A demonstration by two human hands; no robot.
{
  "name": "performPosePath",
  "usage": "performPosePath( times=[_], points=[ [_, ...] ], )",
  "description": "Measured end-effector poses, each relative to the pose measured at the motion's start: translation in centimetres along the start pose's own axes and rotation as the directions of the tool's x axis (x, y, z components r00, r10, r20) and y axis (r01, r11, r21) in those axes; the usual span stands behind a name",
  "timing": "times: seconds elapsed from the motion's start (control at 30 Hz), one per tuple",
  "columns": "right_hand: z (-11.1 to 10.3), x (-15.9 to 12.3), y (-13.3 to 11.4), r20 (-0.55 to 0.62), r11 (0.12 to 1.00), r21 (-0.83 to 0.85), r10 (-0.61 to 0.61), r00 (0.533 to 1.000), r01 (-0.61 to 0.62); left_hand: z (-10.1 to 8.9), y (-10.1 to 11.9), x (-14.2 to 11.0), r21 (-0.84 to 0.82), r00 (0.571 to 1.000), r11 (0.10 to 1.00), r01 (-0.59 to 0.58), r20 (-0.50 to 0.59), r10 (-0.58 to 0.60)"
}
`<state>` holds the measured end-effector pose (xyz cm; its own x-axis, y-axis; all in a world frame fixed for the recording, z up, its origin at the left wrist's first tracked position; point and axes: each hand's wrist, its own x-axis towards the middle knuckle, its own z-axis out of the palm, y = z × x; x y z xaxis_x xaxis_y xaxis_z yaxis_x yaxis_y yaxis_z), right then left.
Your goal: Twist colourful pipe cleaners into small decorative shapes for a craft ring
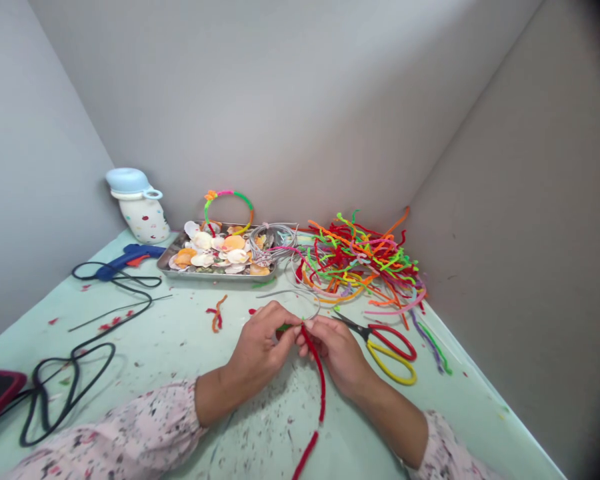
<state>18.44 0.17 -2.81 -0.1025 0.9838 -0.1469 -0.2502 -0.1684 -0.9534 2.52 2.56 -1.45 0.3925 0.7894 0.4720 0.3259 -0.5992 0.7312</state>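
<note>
**Both hands pinching a red pipe cleaner mid-bench**

Watching the head cam feed here. My left hand and right hand meet in the middle of the pale green bench, fingertips almost touching each other. Both sets of fingers are closed down tight on the top end of a red pipe cleaner, which curves down from the pinch toward me and runs off near the bottom edge of the view. There's a bit of green poking out between the left fingers too, but it's too small for me to tell what it is.

Just beside the right hand lie scissors with red and yellow handles, blades pointing toward my fingers, not touching them. Behind those is a big tangled pile of pipe cleaners in all colours, shoved up against the right wall. A thin grey wire loop lies just beyond my hands.

Further back sits a metal tray of seashells, with a multicoloured hoop standing behind it. Off to the left, a blue glue gun with its black cord snaking across the bench, and a white dotted bottle with a light blue cap in the corner. Small coloured scraps are scattered around the surface.
</note>
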Motion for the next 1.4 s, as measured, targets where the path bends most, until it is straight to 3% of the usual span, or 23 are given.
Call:
performPosePath(
  times=[0.23, 0.4, 0.7, 1.07, 1.4],
  points=[
    [0.10, -0.01, -0.09, 0.002, 1.000, 0.026, 0.012, 1.000, -0.012, -0.25, 0.06, -0.05, 0.037, 0.998, 0.998, -0.058, 0.036, 0.057],
    [0.19, 0.18, -0.27, -0.066, 0.999, 0.045, 0.006, 0.998, -0.003, -0.28, 0.06, -0.08, 0.054, 0.995, 0.995, -0.086, 0.047, 0.083],
    [-0.01, 0.37, -0.36, -0.082, 0.999, 0.038, 0.028, 0.996, -0.025, -0.04, 0.11, -0.20, 0.112, 0.999, 0.994, 0.015, 0.046, -0.020],
    [0.14, 0.29, -0.38, -0.113, 0.985, 0.144, 0.109, 0.988, -0.093, -0.13, -0.01, -0.20, 0.094, 0.993, 0.991, -0.096, 0.071, 0.089],
    [0.85, -0.27, -0.44, -0.157, 0.969, 0.200, 0.177, 0.972, -0.144, -0.29, -0.12, -0.25, 0.186, 0.982, 0.967, -0.174, 0.102, 0.157]
  ],
)
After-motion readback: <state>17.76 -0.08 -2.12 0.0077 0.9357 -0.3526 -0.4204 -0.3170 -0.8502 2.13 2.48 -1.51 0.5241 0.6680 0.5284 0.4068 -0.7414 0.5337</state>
